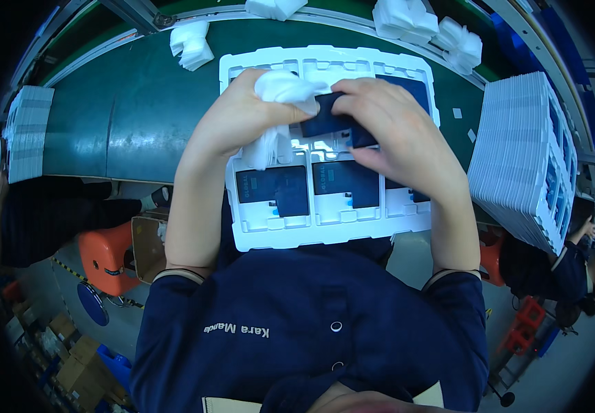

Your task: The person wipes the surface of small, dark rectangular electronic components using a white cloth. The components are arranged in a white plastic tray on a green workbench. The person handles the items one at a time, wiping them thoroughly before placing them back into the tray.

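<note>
My left hand [232,117] is closed on a crumpled white cloth [268,146], and its thumb reaches the edge of a dark flat piece [321,118]. The fingers of my right hand [404,131] grip that piece from the other side, above the middle of a white moulded tray [297,239]. In the near row of the tray lie dark notched flat pieces, one at the left [273,187] and one in the middle [349,182]. My right hand partly covers another at the near right. A further dark piece [404,89] shows at the far right.
Tall stacks of white trays stand at the right [514,151] and far left [30,131] of the green bench [139,89]. White cloth bundles [190,45] lie along the back edge. An orange stool [108,258] is at lower left. Other people sit at both sides.
</note>
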A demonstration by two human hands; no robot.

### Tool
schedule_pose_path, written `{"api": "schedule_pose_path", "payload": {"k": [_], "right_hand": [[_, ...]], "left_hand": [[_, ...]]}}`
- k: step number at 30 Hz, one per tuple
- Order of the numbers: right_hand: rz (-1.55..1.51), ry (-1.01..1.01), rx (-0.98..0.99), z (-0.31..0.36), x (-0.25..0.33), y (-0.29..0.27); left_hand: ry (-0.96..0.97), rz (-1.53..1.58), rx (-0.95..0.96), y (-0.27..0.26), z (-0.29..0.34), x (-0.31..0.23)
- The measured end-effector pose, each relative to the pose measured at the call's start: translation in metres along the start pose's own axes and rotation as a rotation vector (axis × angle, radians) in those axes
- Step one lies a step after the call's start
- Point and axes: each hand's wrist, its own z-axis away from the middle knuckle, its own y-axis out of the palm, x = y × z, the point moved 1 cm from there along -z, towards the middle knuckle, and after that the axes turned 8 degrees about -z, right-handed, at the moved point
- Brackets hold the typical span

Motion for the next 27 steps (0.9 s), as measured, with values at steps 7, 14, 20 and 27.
{"api": "schedule_pose_path", "payload": {"k": [7, 14, 20, 27], "right_hand": [[0.091, 0.120, 0.067, 0.001, -0.063, 0.010], [0.202, 0.125, 0.135, 0.007, -0.060, 0.042], [-0.697, 0.278, -0.330, 0.004, -0.063, 0.028], [-1.253, 0.451, -0.670, 0.010, -0.045, 0.024]], "left_hand": [[0.136, 0.458, -0.496, 0.008, -0.015, 0.016], [0.027, 0.989, -0.337, 0.004, -0.020, 0.018], [-0.028, 0.769, -0.181, 0.035, -0.026, 0.000], [-0.076, 0.592, -0.087, 0.061, -0.029, -0.015]]}}
